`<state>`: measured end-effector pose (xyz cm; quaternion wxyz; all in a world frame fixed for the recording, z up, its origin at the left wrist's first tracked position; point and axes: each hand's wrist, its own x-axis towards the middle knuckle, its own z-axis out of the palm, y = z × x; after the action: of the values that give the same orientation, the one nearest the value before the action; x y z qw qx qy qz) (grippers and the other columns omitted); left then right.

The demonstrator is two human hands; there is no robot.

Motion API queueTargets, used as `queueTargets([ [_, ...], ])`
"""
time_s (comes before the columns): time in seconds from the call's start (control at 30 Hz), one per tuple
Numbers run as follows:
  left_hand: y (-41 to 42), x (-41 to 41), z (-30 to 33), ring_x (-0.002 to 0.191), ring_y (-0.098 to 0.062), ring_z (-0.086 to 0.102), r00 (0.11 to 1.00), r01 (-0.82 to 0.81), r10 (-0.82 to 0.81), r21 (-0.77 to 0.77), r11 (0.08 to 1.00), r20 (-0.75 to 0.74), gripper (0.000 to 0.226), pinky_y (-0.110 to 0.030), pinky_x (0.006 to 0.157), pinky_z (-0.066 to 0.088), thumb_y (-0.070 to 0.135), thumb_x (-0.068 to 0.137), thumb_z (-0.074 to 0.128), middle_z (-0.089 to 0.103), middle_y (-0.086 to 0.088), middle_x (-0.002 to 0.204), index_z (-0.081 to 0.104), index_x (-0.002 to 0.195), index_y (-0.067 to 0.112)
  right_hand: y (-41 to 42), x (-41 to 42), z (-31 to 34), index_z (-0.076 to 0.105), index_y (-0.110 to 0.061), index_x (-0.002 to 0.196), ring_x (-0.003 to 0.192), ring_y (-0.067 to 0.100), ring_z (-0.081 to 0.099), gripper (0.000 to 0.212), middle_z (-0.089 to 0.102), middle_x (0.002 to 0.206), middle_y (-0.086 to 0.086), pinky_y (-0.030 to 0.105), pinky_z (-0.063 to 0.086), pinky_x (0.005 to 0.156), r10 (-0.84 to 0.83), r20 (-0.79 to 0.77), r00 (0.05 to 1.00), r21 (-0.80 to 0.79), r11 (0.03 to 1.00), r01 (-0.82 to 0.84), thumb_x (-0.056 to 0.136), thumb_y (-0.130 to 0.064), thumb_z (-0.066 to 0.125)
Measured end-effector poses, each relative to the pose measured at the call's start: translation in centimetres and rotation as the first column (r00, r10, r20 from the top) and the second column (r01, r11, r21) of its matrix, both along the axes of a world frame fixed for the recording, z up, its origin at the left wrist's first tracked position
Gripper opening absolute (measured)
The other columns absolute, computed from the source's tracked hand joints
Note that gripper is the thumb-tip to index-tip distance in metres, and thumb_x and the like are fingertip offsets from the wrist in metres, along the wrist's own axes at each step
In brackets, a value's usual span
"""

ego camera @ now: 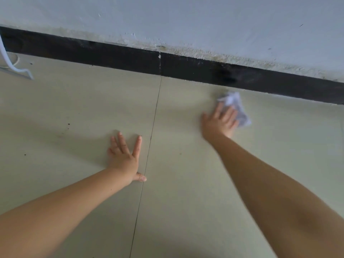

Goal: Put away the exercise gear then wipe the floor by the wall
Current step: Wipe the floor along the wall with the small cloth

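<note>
The person leans over a pale tiled floor (186, 183) beside a white wall (186, 19) that ends in a dark skirting board (111, 56). The right hand (218, 122) reaches forward and presses a crumpled white cloth (236, 107) flat against the floor, just beside the skirting board; its fingers (228, 115) lie fairly straight on top of the cloth rather than curling round it, though the hand is blurred and finer detail cannot be told. The cloth sticks out beyond the fingertips toward the wall and to the right. The left hand (125, 158) rests palm down on the floor, well apart from the cloth and nearer the person, its fingers spread straight and released, holding nothing, the thumb pointing toward a thin tile joint (150, 138) that runs from the skirting board back toward the person between the two arms. A few small dark specks (68, 124) dot the tile to the left of that hand. At the far left edge a white cable (7, 58) trails down the skirting board onto the floor. The paint above the skirting board looks stained and flaking.
</note>
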<state>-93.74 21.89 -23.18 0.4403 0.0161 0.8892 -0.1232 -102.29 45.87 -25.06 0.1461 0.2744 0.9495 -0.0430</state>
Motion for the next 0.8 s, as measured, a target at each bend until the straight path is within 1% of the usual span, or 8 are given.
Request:
queueTargets([
  [0.1,-0.2,0.2,-0.1,0.137,-0.057,-0.013,1.000,0.001,-0.001,0.014,1.000,-0.007,0.129,-0.051,0.116,0.013,0.074,0.072,0.057,-0.029,-0.042,0.142,-0.036,0.140,0.017,-10.2,-0.3,-0.2,-0.015,-0.018,0.150,0.142,0.033,-0.023,0.067,-0.026,0.153,0.016,0.047,-0.017,0.112,0.424,0.107,0.899,-0.250,0.887,-0.389,0.099,-0.053,0.011],
  [0.27,-0.4,0.4,-0.2,0.137,-0.057,-0.011,0.999,0.019,-0.017,0.027,0.999,-0.049,0.130,-0.050,0.115,0.014,0.075,0.070,0.056,-0.026,-0.043,0.143,-0.035,0.141,0.017,-9.0,-1.6,-0.2,-0.009,-0.027,0.151,0.146,0.023,-0.016,0.057,-0.017,0.158,0.007,0.040,-0.011,0.116,0.809,-0.001,0.587,-0.249,0.568,-0.784,0.102,-0.044,0.014],
  [0.4,-0.5,0.4,-0.4,0.137,-0.057,-0.012,0.998,0.017,-0.015,0.036,0.999,-0.054,0.129,-0.051,0.115,0.014,0.075,0.071,0.055,-0.027,-0.042,0.143,-0.038,0.139,0.017,3.2,1.1,-0.7,0.003,-0.025,0.152,0.148,0.024,-0.005,0.064,-0.002,0.160,0.010,0.041,-0.004,0.117,0.617,-0.041,0.786,-0.155,0.773,-0.615,0.094,-0.053,0.009],
  [0.5,-0.4,0.5,-0.4,0.137,-0.057,-0.012,0.998,0.018,-0.015,0.035,0.999,-0.061,0.129,-0.052,0.115,0.014,0.076,0.070,0.055,-0.026,-0.041,0.144,-0.037,0.139,0.018,11.5,5.9,0.1,0.001,-0.025,0.153,0.147,0.026,-0.007,0.060,-0.005,0.160,0.011,0.044,-0.005,0.118,0.214,0.009,0.977,-0.156,0.965,-0.210,0.099,-0.048,0.017],
  [0.57,-0.4,0.4,-0.4,0.137,-0.057,-0.012,0.998,0.012,-0.009,0.041,0.999,-0.062,0.130,-0.052,0.115,0.014,0.076,0.069,0.056,-0.025,-0.041,0.144,-0.035,0.141,0.018,12.7,8.0,0.4,0.002,-0.022,0.153,0.147,0.029,-0.005,0.060,-0.005,0.159,0.015,0.046,-0.003,0.117,-0.169,0.031,0.985,-0.164,0.971,0.172,0.101,-0.040,0.025],
  [0.63,-0.3,0.3,-0.2,0.138,-0.056,-0.012,0.998,0.007,-0.004,0.049,0.999,-0.056,0.130,-0.053,0.115,0.014,0.075,0.069,0.059,-0.024,-0.040,0.145,-0.033,0.142,0.018,9.6,9.1,0.0,0.003,-0.016,0.153,0.147,0.033,-0.004,0.063,-0.003,0.159,0.019,0.049,-0.002,0.117,-0.328,0.003,0.945,-0.153,0.934,0.324,0.101,-0.039,0.030],
  [0.7,-0.4,0.3,0.0,0.138,-0.056,-0.012,0.998,0.001,0.003,0.070,0.998,-0.057,0.130,-0.053,0.114,0.014,0.073,0.069,0.060,-0.023,-0.039,0.146,-0.031,0.144,0.019,4.0,10.1,-0.3,0.002,-0.015,0.152,0.147,0.033,-0.005,0.065,-0.004,0.158,0.020,0.048,-0.004,0.117,-0.227,0.007,0.974,-0.168,0.960,0.225,0.100,-0.040,0.031],
  [0.8,-1.0,0.8,0.1,0.138,-0.056,-0.012,0.992,-0.008,0.027,0.150,0.989,-0.124,0.130,-0.055,0.114,0.011,0.071,0.066,0.065,-0.022,-0.039,0.147,-0.023,0.148,0.021,-6.7,13.4,-0.3,0.007,-0.018,0.152,0.147,0.032,-0.003,0.062,-0.006,0.158,0.014,0.045,-0.008,0.116,0.230,-0.039,0.972,-0.231,0.945,-0.233,0.099,-0.041,0.029],
])
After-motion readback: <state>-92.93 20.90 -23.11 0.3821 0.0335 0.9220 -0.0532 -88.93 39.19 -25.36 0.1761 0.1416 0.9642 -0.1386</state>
